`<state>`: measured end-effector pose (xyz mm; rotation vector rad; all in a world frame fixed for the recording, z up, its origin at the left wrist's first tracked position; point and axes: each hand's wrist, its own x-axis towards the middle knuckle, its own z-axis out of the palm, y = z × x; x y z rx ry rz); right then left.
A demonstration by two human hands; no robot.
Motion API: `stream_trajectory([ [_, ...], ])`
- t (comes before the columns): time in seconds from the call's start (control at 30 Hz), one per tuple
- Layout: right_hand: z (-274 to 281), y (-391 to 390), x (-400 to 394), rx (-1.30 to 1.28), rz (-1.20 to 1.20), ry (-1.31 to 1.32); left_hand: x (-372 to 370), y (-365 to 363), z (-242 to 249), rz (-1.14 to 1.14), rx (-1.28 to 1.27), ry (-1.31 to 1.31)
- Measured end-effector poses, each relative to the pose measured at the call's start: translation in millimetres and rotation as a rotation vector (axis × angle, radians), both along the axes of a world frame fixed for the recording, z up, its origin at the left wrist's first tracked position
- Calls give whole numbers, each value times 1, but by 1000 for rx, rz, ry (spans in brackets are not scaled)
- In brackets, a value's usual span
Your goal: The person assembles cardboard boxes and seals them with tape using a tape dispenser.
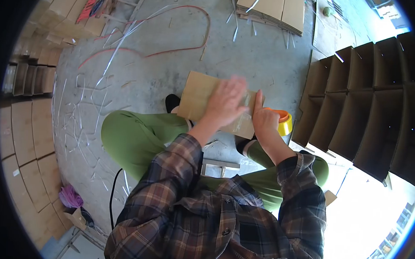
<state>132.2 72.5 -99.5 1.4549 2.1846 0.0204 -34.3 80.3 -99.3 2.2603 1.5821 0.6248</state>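
Observation:
A brown cardboard box (196,96) sits between my knees, its top face towards me. A shiny strip of clear tape (238,126) shows on its right part. My left hand (227,100) lies over the middle of the box with the fingers stretched out, slightly smeared by motion. At the right edge of the box is my right hand (265,120), index finger pointing along that edge. Its other fingers are curled at a roll of yellow tape with an orange core (285,124), which they partly hide.
Stacked open cardboard compartments (355,98) stand on the right. Flat cardboard sheets (271,8) lie at the top. Loose white straps (110,64) and a red hose (173,50) trail over the floor. Closed boxes (29,141) line the left, near a purple bag (70,197).

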Motion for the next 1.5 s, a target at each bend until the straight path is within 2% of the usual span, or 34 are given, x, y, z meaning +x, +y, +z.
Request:
stream_trajectory([
  [0.03,12,2,-7,-58,-107,-73,-20,-3,6,135,-44,68],
  [0.1,13,1,-6,-47,-74,-80,-60,-16,-6,414,-37,319],
  [0.17,13,0,-5,-32,-40,-81,-84,-26,-23,605,0,101],
  [0.23,14,3,-3,-39,-67,-35,-96,-31,-13,906,-633,-267],
  [0.27,15,4,-1,-25,-69,-35,-101,-37,-17,901,-621,-274],
  [0.33,19,0,2,-40,-65,39,-105,-60,-48,1045,-572,-721],
  [0.37,22,-2,4,-34,-62,39,-99,-64,-52,1044,-565,-725],
  [0.43,26,-5,8,-100,-66,71,-88,-64,-53,1202,-392,-1226],
  [0.47,30,-7,15,-95,-65,75,-91,-59,-53,1199,-386,-1227],
  [0.53,50,-8,36,-224,161,183,-98,-39,-48,1076,-251,-917],
  [0.57,56,-2,45,-220,156,181,-97,-29,-49,1069,-252,-920],
  [0.63,62,15,58,-287,365,69,-94,-13,-56,953,-193,-799],
  [0.67,49,26,63,-169,315,98,-90,-8,-61,944,-198,-799],
  [0.73,36,53,53,-79,275,106,-80,-1,-70,880,-194,-1022],
  [0.77,30,64,43,12,243,116,-76,-2,-71,874,-200,-1021],
  [0.83,17,79,8,13,289,86,-71,-7,-60,821,-243,-1446],
  [0.97,-22,88,-41,-77,326,177,-77,-5,-57,763,-313,-1538],
  [1.17,-61,71,-17,-236,314,208,-82,-6,-69,684,-301,-1515],
  [1.27,-56,47,15,-261,298,107,-72,-11,-67,814,-281,-1526],
  [1.33,-30,33,28,-230,228,189,-61,-34,-55,818,-384,-1910],
  [1.4,-3,20,22,-285,245,159,-32,-64,-48,1002,-388,-1913],
  [1.43,4,16,18,-344,252,126,-25,-76,-50,995,-384,-1916],
  [1.5,-4,10,20,-311,282,115,-12,-90,-63,1120,-670,-2104],
])
